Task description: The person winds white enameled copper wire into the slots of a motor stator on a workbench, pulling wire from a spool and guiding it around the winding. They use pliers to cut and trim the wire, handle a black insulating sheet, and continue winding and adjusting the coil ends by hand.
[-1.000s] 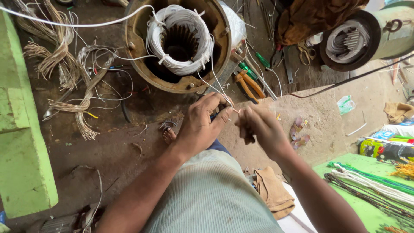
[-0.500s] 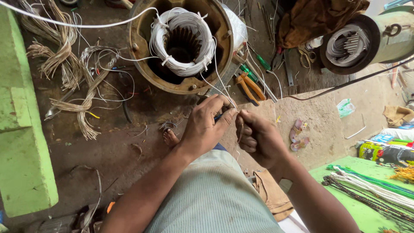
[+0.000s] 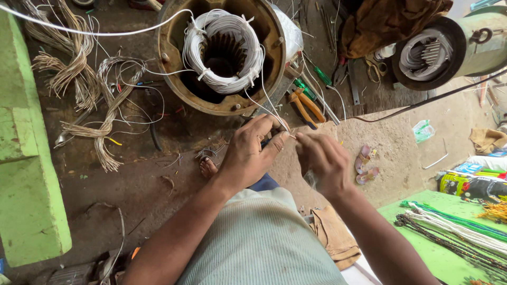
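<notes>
Both hands meet just below the motor housing, which lies on the floor with its white winding exposed. The left hand is pinched, thumb against forefinger, on thin white wire leads that run up to the winding. The right hand is closed in a pinch on the free ends of the same leads, its fingertips touching those of the left.

Risks, as judged from this position:
- The leads are fine and drawn fairly taut; a hard pull could snap one or drag it loose from the ties on the winding.
- Several strands lie close together, so the wrong pair could be joined.
- Orange-handled pliers and a green-handled screwdriver lie just beside the hands; a forearm could knock them against the leads.
- Loose wire bundles lie near a bare foot, which could snag on them.
</notes>
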Motion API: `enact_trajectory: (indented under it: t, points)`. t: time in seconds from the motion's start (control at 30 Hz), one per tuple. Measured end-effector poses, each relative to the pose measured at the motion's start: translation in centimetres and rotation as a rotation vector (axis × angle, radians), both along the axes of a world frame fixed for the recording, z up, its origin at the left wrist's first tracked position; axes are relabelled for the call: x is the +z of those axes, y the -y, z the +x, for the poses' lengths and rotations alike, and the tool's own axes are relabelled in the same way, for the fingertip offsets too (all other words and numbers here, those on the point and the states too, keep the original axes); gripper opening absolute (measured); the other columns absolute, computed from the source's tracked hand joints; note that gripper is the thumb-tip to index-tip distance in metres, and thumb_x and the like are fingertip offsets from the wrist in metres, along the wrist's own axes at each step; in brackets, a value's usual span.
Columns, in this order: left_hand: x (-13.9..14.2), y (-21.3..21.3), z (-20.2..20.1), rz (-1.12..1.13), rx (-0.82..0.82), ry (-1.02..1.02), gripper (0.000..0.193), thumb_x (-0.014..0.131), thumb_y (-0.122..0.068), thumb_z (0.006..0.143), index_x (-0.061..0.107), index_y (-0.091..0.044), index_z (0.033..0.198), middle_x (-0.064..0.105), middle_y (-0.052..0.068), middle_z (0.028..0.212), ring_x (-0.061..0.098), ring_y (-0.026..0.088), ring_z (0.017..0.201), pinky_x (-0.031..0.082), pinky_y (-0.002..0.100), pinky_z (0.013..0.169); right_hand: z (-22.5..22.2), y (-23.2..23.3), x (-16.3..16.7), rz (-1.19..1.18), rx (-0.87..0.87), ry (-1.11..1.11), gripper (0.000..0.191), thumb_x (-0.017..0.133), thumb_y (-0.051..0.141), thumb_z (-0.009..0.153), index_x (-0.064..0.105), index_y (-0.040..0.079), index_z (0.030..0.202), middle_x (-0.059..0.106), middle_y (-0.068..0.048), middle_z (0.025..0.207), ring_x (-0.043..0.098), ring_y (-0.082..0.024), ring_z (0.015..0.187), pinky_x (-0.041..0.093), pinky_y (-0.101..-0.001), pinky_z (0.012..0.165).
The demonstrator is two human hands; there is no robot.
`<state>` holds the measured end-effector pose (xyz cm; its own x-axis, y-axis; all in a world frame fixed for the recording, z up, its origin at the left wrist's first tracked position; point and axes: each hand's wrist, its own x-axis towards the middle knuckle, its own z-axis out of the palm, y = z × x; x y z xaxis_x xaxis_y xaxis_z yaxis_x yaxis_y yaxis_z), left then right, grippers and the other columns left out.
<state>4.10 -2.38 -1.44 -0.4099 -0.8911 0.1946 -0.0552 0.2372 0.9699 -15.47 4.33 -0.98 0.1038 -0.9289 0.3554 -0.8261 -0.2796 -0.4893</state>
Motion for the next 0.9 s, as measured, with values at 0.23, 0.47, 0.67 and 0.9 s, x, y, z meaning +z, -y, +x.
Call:
enact_trajectory:
  t: [0.23, 0.47, 0.67, 0.9]
  points:
    - [0.3, 0.0, 0.3, 0.021, -0.011, 0.009, 0.012, 0.069, -0.014, 0.097, 0.064, -0.004, 0.102, 0.064, 0.010, 0.091, 0.064, 0.025, 0.077, 0.052, 0.037, 0.072, 0.0, 0.0, 0.4, 0.791, -0.213, 1.021, 0.019, 0.068, 0.016, 0.098, 0.067, 0.001, 0.111, 0.069, -0.012, 0.091, 0.068, -0.024, 0.078, 0.053, -0.0346, 0.067]
    - [0.3, 0.0, 0.9, -0.002, -0.028, 0.039, 0.015, 0.070, -0.014, 0.098, 0.064, -0.002, 0.103, 0.064, 0.013, 0.092, 0.064, 0.029, 0.081, 0.051, 0.038, 0.075, 1.3, -0.3, 2.7, -0.168, 0.052, -0.370, 0.029, 0.076, 0.015, 0.089, 0.067, 0.001, 0.114, 0.070, -0.013, 0.094, 0.067, -0.030, 0.080, 0.052, -0.0391, 0.070]
    - [0.7, -0.3, 0.8, -0.019, -0.017, -0.032, 0.017, 0.071, -0.016, 0.096, 0.064, -0.003, 0.104, 0.067, 0.011, 0.096, 0.068, 0.026, 0.087, 0.054, 0.038, 0.078, 2.1, 0.5, 1.5, -0.205, 0.047, -0.305, 0.014, 0.072, 0.007, 0.098, 0.066, 0.001, 0.110, 0.069, -0.013, 0.096, 0.069, -0.030, 0.085, 0.054, -0.0403, 0.075]
    - [0.5, 0.1, 0.9, 0.039, -0.040, -0.015, 0.014, 0.069, -0.016, 0.098, 0.065, -0.004, 0.105, 0.066, 0.010, 0.092, 0.067, 0.024, 0.081, 0.054, 0.036, 0.074, 3.1, -0.7, 2.7, 0.030, -0.072, 0.004, 0.012, 0.066, 0.005, 0.100, 0.068, -0.001, 0.110, 0.072, -0.014, 0.091, 0.070, -0.026, 0.080, 0.054, -0.0350, 0.070]
